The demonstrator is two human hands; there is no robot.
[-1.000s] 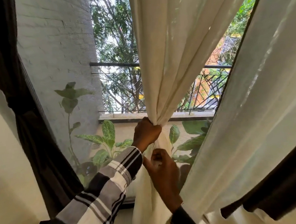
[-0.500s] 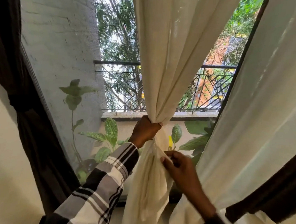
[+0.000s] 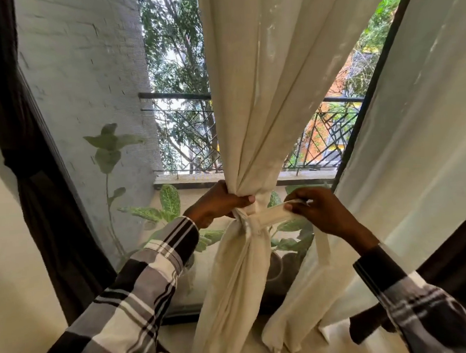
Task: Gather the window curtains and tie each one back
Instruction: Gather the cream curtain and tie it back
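At mid-window, left hand [image 3: 220, 204] grips gathered curtain [image 3: 253, 120].

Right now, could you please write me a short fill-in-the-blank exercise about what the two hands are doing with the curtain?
1. The left hand grips the gathered cream ____.
2. The right hand pinches the fabric ____ that wraps the bunch.
3. Behind the glass stands a potted ____ with spotted green leaves.
4. Both sleeves show a ____ pattern.

Missing words: curtain; strip; plant; checked
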